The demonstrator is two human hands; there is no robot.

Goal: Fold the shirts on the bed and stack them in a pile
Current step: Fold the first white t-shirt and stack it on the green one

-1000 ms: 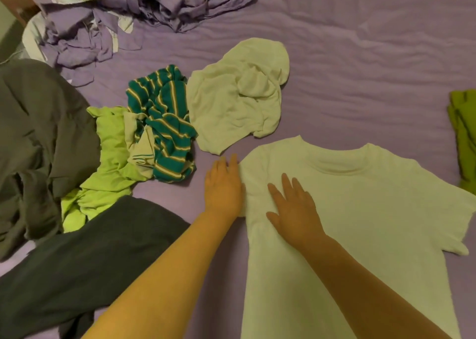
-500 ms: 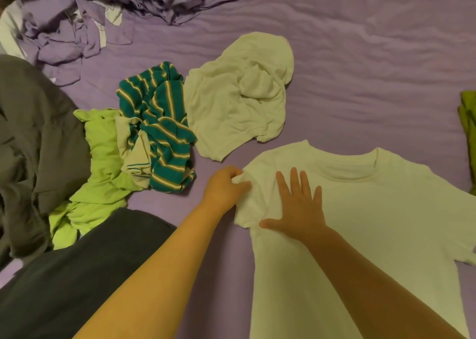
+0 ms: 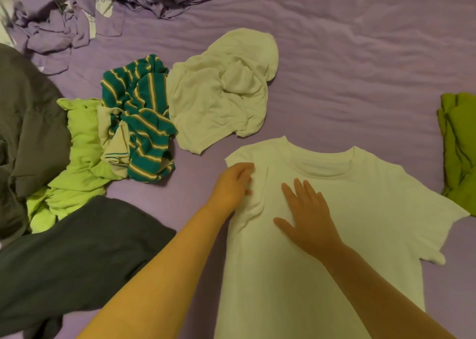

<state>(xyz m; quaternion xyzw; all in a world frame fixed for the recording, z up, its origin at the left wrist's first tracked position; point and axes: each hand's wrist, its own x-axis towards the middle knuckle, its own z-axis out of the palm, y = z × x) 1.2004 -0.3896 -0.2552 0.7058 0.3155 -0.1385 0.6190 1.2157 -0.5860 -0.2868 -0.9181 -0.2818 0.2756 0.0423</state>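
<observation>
Striped shirt (image 3: 140, 122), crumpled pale shirt (image 3: 221, 93), beside white tee (image 3: 334, 222)

— What sort of place is this?
— A bedroom in a home. The whole view is a bed (image 3: 360, 68) under a purple sheet.
— What else shows it?
— Rumpled purple bedding (image 3: 85, 6) lies at the far side, and loose household shirts, striped (image 3: 139, 122), lime (image 3: 82, 163) and white (image 3: 322, 235), lie on the sheet.

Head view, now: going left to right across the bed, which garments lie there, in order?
Dark grey garment → lime green shirt → teal striped shirt → crumpled pale shirt → flat white t-shirt, with both hands on it → olive green garment at the right edge.
</observation>
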